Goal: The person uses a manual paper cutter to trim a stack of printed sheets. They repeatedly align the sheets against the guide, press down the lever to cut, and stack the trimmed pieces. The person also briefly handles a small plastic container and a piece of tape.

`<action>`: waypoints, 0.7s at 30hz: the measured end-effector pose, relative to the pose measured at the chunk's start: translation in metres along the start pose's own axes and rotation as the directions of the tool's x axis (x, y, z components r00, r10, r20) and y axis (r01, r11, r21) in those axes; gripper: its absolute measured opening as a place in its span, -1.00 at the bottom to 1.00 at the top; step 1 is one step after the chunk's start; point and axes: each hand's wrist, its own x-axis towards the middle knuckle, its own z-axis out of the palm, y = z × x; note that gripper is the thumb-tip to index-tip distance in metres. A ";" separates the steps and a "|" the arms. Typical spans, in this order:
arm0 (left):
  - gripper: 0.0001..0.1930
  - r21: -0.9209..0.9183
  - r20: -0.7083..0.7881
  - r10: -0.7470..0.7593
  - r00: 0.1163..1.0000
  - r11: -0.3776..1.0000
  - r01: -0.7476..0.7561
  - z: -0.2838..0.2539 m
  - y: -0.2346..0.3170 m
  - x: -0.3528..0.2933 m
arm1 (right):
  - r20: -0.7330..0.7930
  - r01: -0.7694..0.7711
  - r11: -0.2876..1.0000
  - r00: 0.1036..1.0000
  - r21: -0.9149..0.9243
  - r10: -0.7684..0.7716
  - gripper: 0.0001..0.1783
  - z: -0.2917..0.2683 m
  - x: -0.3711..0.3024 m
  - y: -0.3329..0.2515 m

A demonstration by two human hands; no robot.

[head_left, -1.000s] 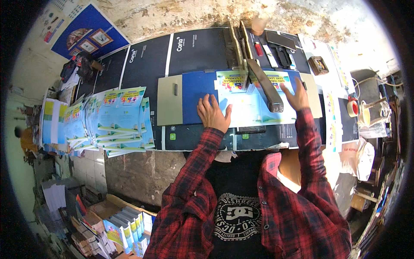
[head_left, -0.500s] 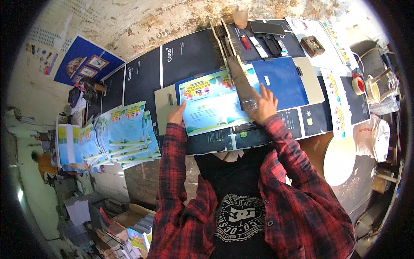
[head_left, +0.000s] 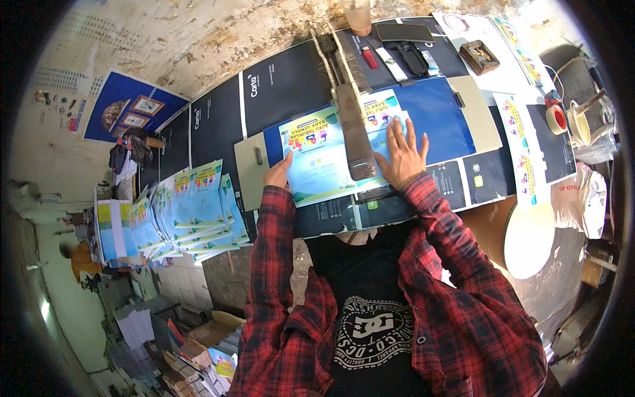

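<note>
A printed blue, green and yellow sheet [head_left: 316, 173] lies on a blue board [head_left: 436, 119]. Across it runs a long, worn brown metal arm [head_left: 357, 142], covering a strip of its middle. My left hand [head_left: 278, 173] grips the sheet's left edge, thumb on top and the other fingers mostly hidden. To the right of the metal arm, my right hand [head_left: 405, 157] rests flat on the sheet with fingers spread. Its thumb is close beside the arm's front end.
Fanned stacks of similar printed sheets [head_left: 192, 205] are at the left. Toward the back right sit a phone [head_left: 405, 32], a cup [head_left: 358, 18], a red stapler-like item [head_left: 369, 57] and a small wooden box [head_left: 479, 57]. A tape roll [head_left: 555, 120] and round stool [head_left: 529, 239] stand right.
My right hand has left the front end of the metal arm and now lies spread on the sheet's right part. My left hand stays at the left edge. The view has shifted slightly.
</note>
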 end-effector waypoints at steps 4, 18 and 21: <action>-0.54 0.345 -0.217 0.331 0.918 0.906 -0.245 0.013 0.016 -0.023 | 0.022 0.099 0.993 0.995 0.058 -0.100 -0.27 0.003 -0.003 -0.011; -0.21 0.881 0.434 0.627 0.647 -0.146 -0.449 0.094 -0.057 -0.086 | 0.173 0.085 0.924 0.972 0.373 -0.160 -0.34 -0.057 0.055 0.029; -0.20 0.887 0.420 0.645 0.639 -0.142 -0.440 0.093 -0.061 -0.083 | -0.270 0.486 0.858 0.859 0.165 -0.435 -0.37 -0.160 0.079 -0.034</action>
